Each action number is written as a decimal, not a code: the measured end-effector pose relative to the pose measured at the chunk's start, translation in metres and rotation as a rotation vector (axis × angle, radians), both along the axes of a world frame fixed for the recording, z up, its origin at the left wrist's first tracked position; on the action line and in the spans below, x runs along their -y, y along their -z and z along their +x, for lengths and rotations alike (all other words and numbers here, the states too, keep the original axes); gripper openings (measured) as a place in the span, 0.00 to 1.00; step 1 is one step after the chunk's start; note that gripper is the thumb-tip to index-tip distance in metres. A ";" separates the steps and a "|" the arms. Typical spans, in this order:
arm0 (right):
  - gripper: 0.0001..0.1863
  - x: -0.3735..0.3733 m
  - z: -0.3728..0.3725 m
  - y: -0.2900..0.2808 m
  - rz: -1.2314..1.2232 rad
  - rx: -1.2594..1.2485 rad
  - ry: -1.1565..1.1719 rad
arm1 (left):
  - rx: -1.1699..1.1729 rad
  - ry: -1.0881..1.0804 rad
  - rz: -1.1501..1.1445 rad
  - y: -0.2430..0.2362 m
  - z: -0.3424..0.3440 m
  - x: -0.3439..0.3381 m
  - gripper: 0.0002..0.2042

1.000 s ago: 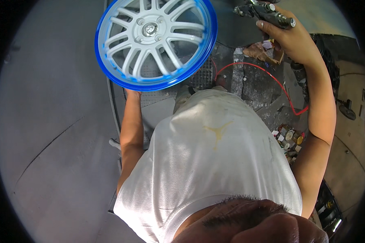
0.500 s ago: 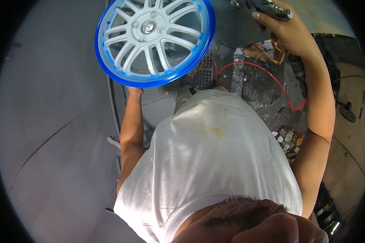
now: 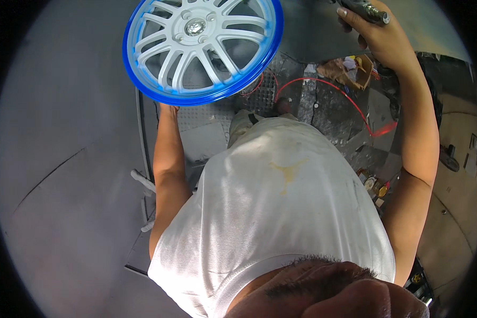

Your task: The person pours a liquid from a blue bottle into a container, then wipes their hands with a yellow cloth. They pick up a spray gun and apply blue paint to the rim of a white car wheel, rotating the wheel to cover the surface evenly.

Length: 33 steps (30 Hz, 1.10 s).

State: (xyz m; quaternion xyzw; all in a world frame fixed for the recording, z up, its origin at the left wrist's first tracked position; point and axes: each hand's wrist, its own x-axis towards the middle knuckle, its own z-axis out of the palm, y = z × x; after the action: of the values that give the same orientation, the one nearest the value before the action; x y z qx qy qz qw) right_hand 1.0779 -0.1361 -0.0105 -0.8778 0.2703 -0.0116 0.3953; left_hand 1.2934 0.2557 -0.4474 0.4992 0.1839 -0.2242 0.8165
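Note:
A car wheel rim (image 3: 195,26) with white spokes and a bright blue outer lip takes up the top of the head view. Its face, with a shiny centre cap, is toward me. My left hand (image 3: 169,107) is at the lower left of the rim, almost wholly behind it; its fingers are hidden, so its grip cannot be seen. My right hand (image 3: 379,34), raised to the right of the rim and apart from it, is closed around a dark metal spray gun (image 3: 367,9), partly cut off by the upper edge.
A red hose (image 3: 336,86) curves over the stained floor (image 3: 334,122). Beyond it lies an open brown box (image 3: 355,71) with rubbish. Small containers (image 3: 373,185) stand by my right elbow. Large grey panels (image 3: 63,132) fill the left side, and a tan panel (image 3: 461,180) is at right.
The wheel rim has turned, its spokes now at different angles, and it has shifted slightly upward. My right hand with the spray gun has moved a little to the right.

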 end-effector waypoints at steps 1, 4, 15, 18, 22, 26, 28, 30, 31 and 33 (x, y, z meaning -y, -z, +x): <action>0.08 0.003 0.003 0.001 -0.050 -0.014 -0.042 | 0.012 -0.010 0.010 0.000 -0.002 0.001 0.15; 0.11 0.027 0.002 0.017 -0.137 -0.024 -0.158 | 0.056 -0.025 0.046 0.007 -0.022 0.012 0.15; 0.22 0.032 -0.035 0.043 0.122 0.051 -0.264 | -0.262 0.337 0.145 0.007 -0.161 0.059 0.03; 0.22 0.024 -0.039 0.033 0.172 0.003 -0.212 | -0.251 0.296 0.205 0.000 -0.130 0.037 0.05; 0.22 0.012 -0.035 0.023 0.120 -0.072 -0.282 | -0.139 -0.027 0.160 0.009 -0.068 -0.002 0.07; 0.22 0.002 -0.037 0.021 0.002 -0.035 -0.390 | -0.138 -0.135 0.171 -0.014 -0.057 0.004 0.08; 0.21 -0.004 -0.038 0.018 0.029 -0.070 -0.398 | -0.163 -0.151 0.082 -0.003 -0.086 0.024 0.10; 0.21 -0.008 -0.041 0.017 0.074 -0.097 -0.388 | -0.184 -0.103 0.023 -0.001 -0.122 0.051 0.10; 0.21 -0.011 -0.045 0.017 0.104 -0.105 -0.375 | -0.193 -0.042 -0.029 -0.003 -0.143 0.059 0.09; 0.21 -0.015 -0.047 0.016 0.126 -0.106 -0.385 | -0.193 0.122 -0.067 -0.013 -0.175 0.082 0.07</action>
State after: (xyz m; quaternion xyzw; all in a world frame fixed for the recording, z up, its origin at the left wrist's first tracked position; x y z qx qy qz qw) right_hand 1.0312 -0.1211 -0.0263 -0.8862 0.1183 0.1273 0.4294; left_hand 1.1180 0.1737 -0.4340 0.4582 0.2234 -0.3267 0.7959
